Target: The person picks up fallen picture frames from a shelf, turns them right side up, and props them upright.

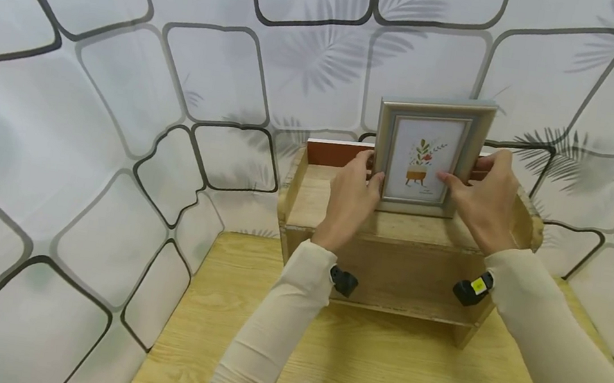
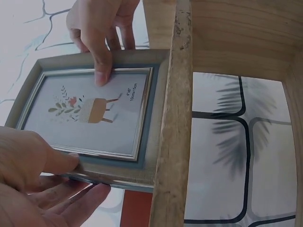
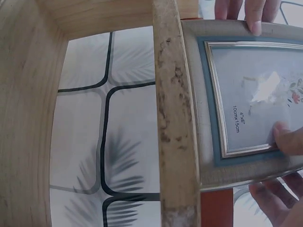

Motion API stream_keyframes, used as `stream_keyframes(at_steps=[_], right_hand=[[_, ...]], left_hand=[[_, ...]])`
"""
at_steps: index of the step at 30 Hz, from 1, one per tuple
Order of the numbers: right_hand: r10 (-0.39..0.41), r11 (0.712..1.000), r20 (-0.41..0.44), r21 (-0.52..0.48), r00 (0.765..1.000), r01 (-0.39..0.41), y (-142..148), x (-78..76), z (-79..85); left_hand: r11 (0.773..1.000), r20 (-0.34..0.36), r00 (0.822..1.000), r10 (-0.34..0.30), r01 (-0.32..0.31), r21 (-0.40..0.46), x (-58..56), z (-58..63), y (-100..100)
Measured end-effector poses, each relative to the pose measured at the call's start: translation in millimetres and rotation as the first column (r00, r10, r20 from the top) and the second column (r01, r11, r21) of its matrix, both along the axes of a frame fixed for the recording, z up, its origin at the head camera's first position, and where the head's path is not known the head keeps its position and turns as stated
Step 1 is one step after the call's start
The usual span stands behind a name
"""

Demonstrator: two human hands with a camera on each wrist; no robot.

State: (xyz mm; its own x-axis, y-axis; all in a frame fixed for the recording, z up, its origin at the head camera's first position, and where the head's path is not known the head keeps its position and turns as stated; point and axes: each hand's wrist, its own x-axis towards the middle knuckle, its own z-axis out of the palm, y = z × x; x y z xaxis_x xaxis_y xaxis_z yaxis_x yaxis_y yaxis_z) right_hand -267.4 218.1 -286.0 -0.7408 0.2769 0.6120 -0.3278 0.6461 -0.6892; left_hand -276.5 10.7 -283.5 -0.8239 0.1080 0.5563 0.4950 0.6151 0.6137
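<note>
A picture frame (image 1: 425, 152) with a silvery-beige border and a printed potted plant stands upright at the upper board of a small wooden shelf (image 1: 383, 229). My left hand (image 1: 354, 198) grips its left edge, thumb on the front and fingers behind. On the opposite side my right hand (image 1: 486, 202) holds the right edge, its thumb lying over the picture's glass. Both wrist views show the frame (image 2: 90, 111) close behind the shelf board's worn front edge (image 3: 177, 113). Whether its bottom touches the board cannot be told.
The shelf stands on a yellow wood-grain table (image 1: 376, 375), against a wall covering (image 1: 324, 58) with dark outlined shapes and leaf prints. A reddish-brown strip (image 1: 335, 154) runs along the shelf's back. Below the upper board is an open compartment (image 1: 406, 276).
</note>
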Motion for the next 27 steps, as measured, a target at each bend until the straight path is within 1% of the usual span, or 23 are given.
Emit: stream_keyframes(at_steps=[1,2,4,5,6,7,9,11,12,14,16,17,18,21,22,24,25,27], right_hand=[[0.001,1.000,-0.001,-0.003,1.000,-0.001,0.3,0.9,0.7],[0.000,1.000,-0.020,-0.010,1.000,0.000,0.6,1.8,1.5],[-0.023,1.000,-0.101,-0.013,0.995,0.021,1.7,3.0,3.9],[-0.036,0.999,-0.164,-0.010,0.986,0.034,2.2,3.0,6.1],[-0.052,0.999,-0.233,-0.011,0.971,0.051,2.4,2.6,9.3],[-0.070,0.997,-0.299,-0.009,0.952,0.071,2.4,2.1,13.3],[-0.078,0.996,-0.417,0.014,0.905,0.092,1.3,0.0,23.6],[-0.053,0.994,-0.492,0.059,0.869,0.094,-2.7,-1.5,36.3],[-0.032,0.993,-0.514,0.084,0.857,0.088,-6.0,-2.0,42.7],[0.030,0.984,-0.536,0.166,0.844,0.071,-13.6,-2.3,54.9],[0.102,0.963,-0.544,0.264,0.833,0.054,-22.3,-2.8,65.3],[0.139,0.945,-0.534,0.323,0.834,0.049,-26.4,-3.2,69.9],[0.173,0.927,-0.510,0.374,0.842,0.036,-30.4,-3.7,73.8],[0.226,0.861,-0.396,0.508,0.890,0.007,-41.3,-5.6,81.7],[0.227,0.836,-0.346,0.549,0.910,0.001,-44.4,-6.2,83.4],[0.200,0.799,-0.249,0.601,0.948,-0.010,-50.4,-7.7,85.9],[0.179,0.779,-0.211,0.627,0.961,-0.007,-53.2,-8.7,86.7],[0.141,0.742,-0.158,0.671,0.977,0.001,-57.9,-10.1,88.7]], left_hand=[[1.000,-0.003,1.000,-0.001,0.001,-0.001,-0.8,0.3,-0.6],[1.000,-0.005,1.000,0.001,-0.001,-0.003,-1.6,0.4,-1.3],[1.000,-0.004,1.000,0.004,-0.004,-0.001,-2.3,1.0,-2.5],[1.000,-0.003,1.000,0.004,-0.004,0.001,-2.6,1.2,-3.0],[1.000,-0.002,1.000,0.004,-0.004,0.003,-2.7,1.6,-3.5],[1.000,-0.001,1.000,0.002,-0.002,0.006,-2.6,2.2,-3.9],[1.000,0.002,1.000,-0.003,0.003,0.011,-2.4,2.9,-4.5],[1.000,0.003,1.000,-0.007,0.007,0.013,-1.9,3.7,-5.1],[1.000,0.001,1.000,-0.008,0.008,0.014,-1.7,4.1,-5.2],[1.000,-0.001,1.000,-0.011,0.011,0.019,-1.7,4.0,-5.4],[1.000,0.001,1.000,-0.015,0.015,0.026,-1.6,3.8,-5.3],[0.999,0.000,1.000,-0.016,0.016,0.028,-1.9,3.3,-5.1],[0.999,0.001,1.000,-0.019,0.019,0.031,-2.2,3.0,-5.1],[0.999,0.005,1.000,-0.027,0.027,0.035,-3.3,1.4,-4.9],[0.999,0.007,1.000,-0.029,0.029,0.032,-3.5,1.0,-4.9],[0.999,0.011,0.999,-0.035,0.034,0.030,-3.6,0.5,-5.2],[0.999,0.015,0.999,-0.038,0.038,0.031,-3.4,0.2,-5.2],[0.999,0.020,0.999,-0.045,0.044,0.031,-2.7,-0.1,-5.3]])
